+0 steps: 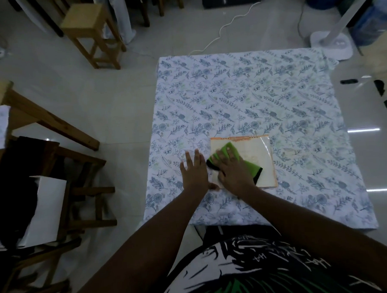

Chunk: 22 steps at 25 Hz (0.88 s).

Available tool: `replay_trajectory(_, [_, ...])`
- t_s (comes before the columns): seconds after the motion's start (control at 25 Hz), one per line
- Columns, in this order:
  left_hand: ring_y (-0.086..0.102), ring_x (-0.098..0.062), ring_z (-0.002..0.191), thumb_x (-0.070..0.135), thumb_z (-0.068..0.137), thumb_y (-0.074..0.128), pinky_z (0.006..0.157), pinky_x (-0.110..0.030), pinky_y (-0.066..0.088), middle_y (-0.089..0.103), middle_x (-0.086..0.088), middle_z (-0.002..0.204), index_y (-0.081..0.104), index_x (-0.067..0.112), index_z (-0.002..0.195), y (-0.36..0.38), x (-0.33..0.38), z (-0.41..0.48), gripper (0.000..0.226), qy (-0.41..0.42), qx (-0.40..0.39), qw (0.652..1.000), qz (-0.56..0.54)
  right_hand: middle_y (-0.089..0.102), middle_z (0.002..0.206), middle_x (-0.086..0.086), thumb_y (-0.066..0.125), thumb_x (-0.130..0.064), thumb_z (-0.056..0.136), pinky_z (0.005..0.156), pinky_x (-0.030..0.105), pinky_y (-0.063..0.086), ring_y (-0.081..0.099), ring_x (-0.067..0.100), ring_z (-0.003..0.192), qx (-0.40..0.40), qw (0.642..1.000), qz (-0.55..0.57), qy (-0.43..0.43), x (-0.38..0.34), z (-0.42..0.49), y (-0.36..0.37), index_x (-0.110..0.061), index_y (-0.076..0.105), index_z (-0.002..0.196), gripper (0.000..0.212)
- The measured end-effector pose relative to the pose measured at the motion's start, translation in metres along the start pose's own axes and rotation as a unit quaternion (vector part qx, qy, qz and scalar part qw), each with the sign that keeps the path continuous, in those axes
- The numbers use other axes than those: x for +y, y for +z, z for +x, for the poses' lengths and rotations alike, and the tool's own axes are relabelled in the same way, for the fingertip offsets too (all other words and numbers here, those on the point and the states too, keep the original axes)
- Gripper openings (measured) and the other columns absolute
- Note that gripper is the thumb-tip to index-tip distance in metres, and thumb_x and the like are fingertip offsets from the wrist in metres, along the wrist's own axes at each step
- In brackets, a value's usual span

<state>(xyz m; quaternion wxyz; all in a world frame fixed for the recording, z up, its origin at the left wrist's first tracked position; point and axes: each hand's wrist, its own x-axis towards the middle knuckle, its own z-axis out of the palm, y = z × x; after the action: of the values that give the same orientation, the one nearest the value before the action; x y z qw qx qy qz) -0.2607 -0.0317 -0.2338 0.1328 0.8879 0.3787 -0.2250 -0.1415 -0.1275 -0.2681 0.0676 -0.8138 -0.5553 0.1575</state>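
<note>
A cream spiral-bound book [261,157] with a clear plastic cover lies on a table under a blue floral cloth [252,96]. A green cloth with a black edge [250,166] lies on the book's left half. My right hand [231,169] presses flat on that green cloth with its fingers spread. My left hand [194,170] lies flat on the tablecloth just left of the book, fingers straight, thumb touching the book's near left corner.
Wooden stools [92,31] and dark wooden chairs [80,189] stand on the tiled floor to the left. A white box [46,208] sits on one chair. A white cable [225,27] and a fan base [331,43] lie beyond the table.
</note>
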Motion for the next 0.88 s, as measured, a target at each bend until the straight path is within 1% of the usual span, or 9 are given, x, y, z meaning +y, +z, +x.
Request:
replay_trajectory(0.16, [-0.010,-0.042,0.150,0.067,0.068,0.072,0.121,-0.057,0.009,-0.014,-0.011,0.165,-0.002,0.007,0.155,-0.002,0.000,0.002,0.129,-0.006,-0.004,1.000,0.009,0.047,0.149,0.003,0.063,-0.016,0.075,0.108,0.055,0.039,0.032,0.034,0.143,0.003,0.994,-0.016,-0.111,0.034,-0.059,0.003,-0.025,0.051,0.137,0.064])
replay_trajectory(0.32, [-0.006,-0.041,0.151,0.040,0.081,0.073,0.120,-0.057,0.010,-0.008,-0.010,0.165,-0.002,0.012,0.155,-0.003,0.013,-0.004,0.109,0.072,0.012,0.997,0.009,0.059,0.137,0.009,0.070,0.001,0.066,0.101,0.055,0.047,0.044,0.041,0.134,0.037,0.995,-0.004,-0.097,0.050,-0.074,-0.009,-0.017,0.064,0.126,0.063])
replay_trajectory(0.4, [-0.004,-0.038,0.152,0.025,0.088,0.067,0.120,-0.056,0.013,-0.005,-0.008,0.166,0.002,0.013,0.155,0.003,0.031,-0.012,0.094,0.160,0.025,0.987,0.023,0.062,0.132,0.014,0.068,0.007,0.065,0.101,0.056,0.047,0.045,0.044,0.132,0.070,0.996,0.014,-0.056,0.052,-0.080,-0.011,-0.011,0.067,0.121,0.059])
replay_trajectory(0.44, [-0.004,-0.036,0.152,0.027,0.090,0.064,0.120,-0.056,0.014,-0.003,-0.007,0.166,0.005,0.013,0.155,0.006,0.041,-0.015,0.089,0.191,0.019,0.981,0.015,0.062,0.132,0.016,0.067,0.009,0.066,0.103,0.056,0.046,0.044,0.044,0.133,0.092,0.995,0.031,-0.018,0.056,-0.084,-0.013,-0.009,0.067,0.119,0.057])
replay_trajectory(0.56, [-0.004,-0.034,0.152,0.036,0.094,0.056,0.121,-0.054,0.015,0.000,-0.005,0.166,0.010,0.014,0.155,0.011,0.069,-0.019,0.080,0.212,-0.009,0.977,-0.018,0.058,0.135,0.020,0.063,0.009,0.072,0.106,0.056,0.043,0.039,0.043,0.137,0.179,0.970,0.092,0.135,0.086,-0.105,-0.023,-0.005,0.066,0.121,0.051])
replay_trajectory(0.64, [-0.003,-0.033,0.152,0.037,0.095,0.053,0.121,-0.053,0.016,0.001,-0.005,0.166,0.010,0.014,0.155,0.013,0.085,-0.017,0.078,0.221,-0.002,0.975,-0.012,0.055,0.138,0.020,0.063,0.007,0.075,0.106,0.057,0.043,0.036,0.042,0.139,0.230,0.951,0.080,0.190,0.115,-0.120,-0.033,-0.005,0.062,0.126,0.052])
replay_trajectory(0.72, [-0.002,-0.032,0.152,0.038,0.095,0.053,0.121,-0.052,0.018,0.003,-0.005,0.166,0.011,0.014,0.155,0.014,0.097,-0.013,0.077,0.228,0.008,0.974,-0.015,0.046,0.147,0.017,0.062,-0.003,0.081,0.107,0.060,0.039,0.027,0.041,0.144,0.191,0.955,0.069,0.217,0.136,-0.126,-0.044,-0.010,0.054,0.135,0.054])
replay_trajectory(0.8, [-0.001,-0.032,0.153,0.039,0.094,0.055,0.121,-0.052,0.019,0.003,-0.005,0.166,0.013,0.014,0.155,0.014,0.103,-0.009,0.078,0.212,0.018,0.977,-0.027,0.030,0.158,0.008,0.056,-0.028,0.091,0.114,0.064,0.024,0.014,0.038,0.148,0.057,0.964,0.039,0.257,0.147,-0.128,-0.047,-0.021,0.038,0.146,0.059])
replay_trajectory(0.88, [-0.001,-0.031,0.153,0.038,0.093,0.057,0.121,-0.052,0.020,0.003,-0.004,0.166,0.014,0.014,0.155,0.011,0.102,-0.006,0.079,0.180,0.025,0.982,-0.048,0.023,0.161,0.004,0.049,-0.046,0.094,0.115,0.061,0.014,0.010,0.036,0.148,0.005,0.959,0.003,0.283,0.149,-0.125,-0.045,-0.025,0.030,0.149,0.062])
